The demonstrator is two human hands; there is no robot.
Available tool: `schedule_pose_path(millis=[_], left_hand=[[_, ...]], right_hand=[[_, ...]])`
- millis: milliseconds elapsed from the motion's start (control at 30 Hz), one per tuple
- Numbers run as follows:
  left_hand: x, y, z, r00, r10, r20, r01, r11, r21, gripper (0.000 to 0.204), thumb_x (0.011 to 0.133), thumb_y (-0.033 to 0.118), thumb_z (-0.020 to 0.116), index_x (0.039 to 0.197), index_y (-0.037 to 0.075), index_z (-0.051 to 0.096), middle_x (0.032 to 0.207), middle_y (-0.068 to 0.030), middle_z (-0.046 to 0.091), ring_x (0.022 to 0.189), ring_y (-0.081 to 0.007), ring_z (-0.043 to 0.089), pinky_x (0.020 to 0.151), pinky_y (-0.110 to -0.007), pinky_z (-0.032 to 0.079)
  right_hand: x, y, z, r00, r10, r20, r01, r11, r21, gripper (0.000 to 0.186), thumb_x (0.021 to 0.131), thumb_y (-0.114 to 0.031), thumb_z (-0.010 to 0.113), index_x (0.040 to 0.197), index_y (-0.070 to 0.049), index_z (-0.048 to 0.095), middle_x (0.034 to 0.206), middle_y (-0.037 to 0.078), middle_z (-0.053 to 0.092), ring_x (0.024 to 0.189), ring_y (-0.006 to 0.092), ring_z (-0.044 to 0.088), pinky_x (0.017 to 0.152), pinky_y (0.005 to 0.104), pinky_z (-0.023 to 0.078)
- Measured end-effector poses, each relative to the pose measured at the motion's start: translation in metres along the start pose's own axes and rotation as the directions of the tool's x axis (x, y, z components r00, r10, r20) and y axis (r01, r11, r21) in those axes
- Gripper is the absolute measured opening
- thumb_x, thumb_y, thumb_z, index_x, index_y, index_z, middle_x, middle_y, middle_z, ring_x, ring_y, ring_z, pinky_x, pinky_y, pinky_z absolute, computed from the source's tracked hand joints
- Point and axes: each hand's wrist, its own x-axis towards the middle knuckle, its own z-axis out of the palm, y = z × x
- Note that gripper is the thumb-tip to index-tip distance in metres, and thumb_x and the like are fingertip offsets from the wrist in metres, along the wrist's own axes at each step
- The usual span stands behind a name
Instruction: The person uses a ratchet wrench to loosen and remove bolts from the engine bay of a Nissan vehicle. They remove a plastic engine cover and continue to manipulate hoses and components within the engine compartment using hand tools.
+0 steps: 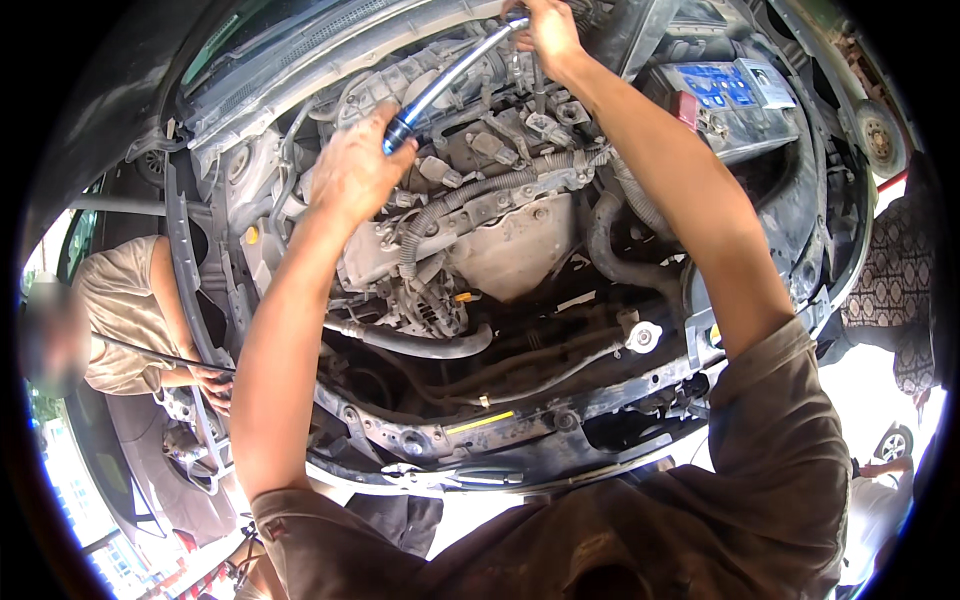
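left hand: fingers wrapped around the dark-blue grip of a long, shiny blue-and-silver metal wrench. right hand: fingers curled about its far end, at the upper edge of the view. the wrench slants over the grey, dusty metal engine; the two-ended hold presumably gives leverage at the grip and steadiness at the far end. what that end seats on is masked by the right hand and cannot be confirmed. below the wrench, a ribbed black plastic conduit crosses the engine, likely to keep wiring gathered. further out, a box-shaped battery with a blue label stands beyond the right forearm. toward the front sits a round silver metal cap.
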Motion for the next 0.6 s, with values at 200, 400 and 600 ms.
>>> schedule_pose_path(millis=[200, 400, 600], left_hand=[[0.052, -0.023, 0.010, 0.990, 0.061, -0.126, -0.034, 0.979, 0.202, 0.035, 0.086, 0.036, 0.066, 0.115, 0.016, 0.063, 0.096, -0.0159, 0.069, 0.089, -0.0341, 0.067, 0.079, -0.043, 0.051], [0.074, -0.036, 0.010, 0.981, 0.007, -0.195, 0.041, 0.970, 0.241, 0.036, 0.084, 0.036, 0.065, 0.116, 0.021, 0.064, 0.099, -0.0140, 0.070, 0.094, -0.0335, 0.066, 0.083, -0.043, 0.051], [0.077, -0.060, 0.011, 0.960, 0.019, -0.278, 0.067, 0.953, 0.296, 0.030, 0.084, 0.036, 0.064, 0.112, 0.024, 0.065, 0.096, -0.0136, 0.070, 0.091, -0.0351, 0.067, 0.079, -0.046, 0.052]], right_hand=[[-0.003, 0.018, -0.024, 0.993, 0.018, -0.120, -0.013, 0.999, 0.050, 0.030, 0.095, -0.029, 0.054, 0.082, -0.004, 0.065, 0.067, 0.005, 0.058, 0.051, 0.0149, 0.052, 0.046, 0.0302, 0.042], [0.014, 0.032, -0.028, 0.972, -0.202, -0.119, 0.202, 0.979, -0.012, 0.033, 0.097, -0.031, 0.052, 0.081, -0.005, 0.064, 0.064, 0.003, 0.055, 0.050, 0.0131, 0.048, 0.045, 0.0282, 0.038], [0.007, 0.030, -0.004, 0.993, -0.085, -0.076, 0.086, 0.996, 0.007, 0.036, 0.098, -0.033, 0.051, 0.076, -0.007, 0.063, 0.057, 0.000, 0.051, 0.044, 0.0112, 0.043, 0.041, 0.0279, 0.033]])
